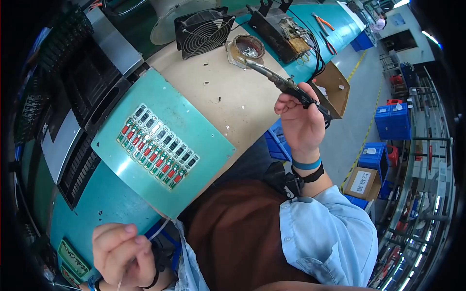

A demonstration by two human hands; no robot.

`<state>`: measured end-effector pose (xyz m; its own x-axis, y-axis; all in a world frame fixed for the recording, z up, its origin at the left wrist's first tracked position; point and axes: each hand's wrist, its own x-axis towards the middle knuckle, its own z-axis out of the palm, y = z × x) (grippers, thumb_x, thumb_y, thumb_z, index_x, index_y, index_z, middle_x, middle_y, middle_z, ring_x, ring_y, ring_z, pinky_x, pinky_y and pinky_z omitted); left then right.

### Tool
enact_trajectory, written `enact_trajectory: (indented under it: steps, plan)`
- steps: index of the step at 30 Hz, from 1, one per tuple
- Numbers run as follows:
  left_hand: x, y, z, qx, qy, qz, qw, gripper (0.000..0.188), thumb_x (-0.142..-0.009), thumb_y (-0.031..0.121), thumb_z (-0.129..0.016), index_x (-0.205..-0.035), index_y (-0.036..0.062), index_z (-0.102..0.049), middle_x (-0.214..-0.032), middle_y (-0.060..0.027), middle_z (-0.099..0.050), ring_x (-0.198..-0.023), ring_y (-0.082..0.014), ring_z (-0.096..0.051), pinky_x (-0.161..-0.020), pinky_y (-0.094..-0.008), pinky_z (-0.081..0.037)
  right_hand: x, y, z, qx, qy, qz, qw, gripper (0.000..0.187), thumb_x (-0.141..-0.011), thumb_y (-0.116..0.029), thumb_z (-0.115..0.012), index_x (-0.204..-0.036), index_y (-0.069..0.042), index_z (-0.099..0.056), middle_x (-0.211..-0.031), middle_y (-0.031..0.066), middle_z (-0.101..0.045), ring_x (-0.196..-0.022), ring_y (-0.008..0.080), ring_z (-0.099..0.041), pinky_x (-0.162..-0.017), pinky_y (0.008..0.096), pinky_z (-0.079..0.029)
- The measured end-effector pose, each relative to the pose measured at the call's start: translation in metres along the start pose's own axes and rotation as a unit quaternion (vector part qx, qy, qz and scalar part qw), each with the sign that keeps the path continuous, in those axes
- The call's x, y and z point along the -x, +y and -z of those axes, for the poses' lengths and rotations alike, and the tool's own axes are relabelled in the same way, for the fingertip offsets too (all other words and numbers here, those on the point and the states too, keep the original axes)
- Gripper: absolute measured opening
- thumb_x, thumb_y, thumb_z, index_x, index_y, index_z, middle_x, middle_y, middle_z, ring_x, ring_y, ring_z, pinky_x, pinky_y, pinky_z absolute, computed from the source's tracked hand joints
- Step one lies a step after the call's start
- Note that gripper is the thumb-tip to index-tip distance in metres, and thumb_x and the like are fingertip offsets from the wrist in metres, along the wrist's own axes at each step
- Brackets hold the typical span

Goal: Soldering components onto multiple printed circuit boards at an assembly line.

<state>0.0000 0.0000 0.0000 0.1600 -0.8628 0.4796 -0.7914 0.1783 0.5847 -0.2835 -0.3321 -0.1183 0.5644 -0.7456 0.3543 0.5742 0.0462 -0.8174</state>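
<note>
My right hand (pixel 305 127) grips a soldering iron (pixel 274 76) by its dark handle. Its metal tip reaches to the edge of a small round pot (pixel 231 48) with silvery solder bits inside. At the lower left, my left hand (pixel 120 252) is closed, fingers curled together, and a thin pale wire (pixel 120 283) trails below it. Between the hands, a panel of small circuit boards (pixel 155 151) with black and red components lies on a flat green plate (pixel 196 123).
A black fan (pixel 204 34) stands behind the pot. Beyond it are a soldering iron stand (pixel 274 36) with cables, and orange-handled pliers (pixel 324 22). Green boards (pixel 73 258) lie at the lower left. An open cardboard box (pixel 335 89) adjoins the bench on the right.
</note>
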Motion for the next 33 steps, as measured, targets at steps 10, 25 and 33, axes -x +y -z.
enact_trajectory:
  steps: [10,25,33]
  plan:
    - [-0.015,-0.022,0.0,-0.123,0.198,0.169,0.958,0.01,-0.086,-0.008,-0.07,-0.095,-0.0041,-0.07,-0.103,-0.0188,-0.071,-0.09,-0.0252,-0.067,-0.073,-0.0309,-0.053,0.001,0.0,-0.08,0.085,-0.072,0.017,0.994,0.061,-0.101,-0.04,-0.062,-0.145,0.001,-0.049,-0.123,0.0235,-0.067,-0.102,0.033,-0.069,-0.09,0.0452,-0.054]
    - [-0.052,-0.09,-0.014,-0.092,0.206,0.161,0.961,0.01,-0.086,-0.005,-0.078,-0.095,-0.0003,-0.075,-0.103,-0.0123,-0.074,-0.077,-0.0095,-0.063,-0.059,-0.0198,-0.043,-0.027,0.035,-0.149,0.403,-0.265,0.067,0.873,0.041,-0.092,-0.018,-0.076,-0.125,0.005,-0.066,-0.108,0.0232,-0.071,-0.09,0.0326,-0.073,-0.078,0.0363,-0.058]
    - [-0.056,-0.106,-0.026,-0.09,0.186,0.186,0.96,0.01,-0.085,-0.005,-0.079,-0.094,-0.0003,-0.076,-0.103,-0.012,-0.074,-0.078,-0.0095,-0.064,-0.058,-0.0198,-0.044,-0.032,0.048,-0.147,0.41,-0.286,0.045,0.865,0.045,-0.095,-0.025,-0.074,-0.124,0.009,-0.064,-0.108,0.0262,-0.071,-0.092,0.0344,-0.073,-0.08,0.0379,-0.059]
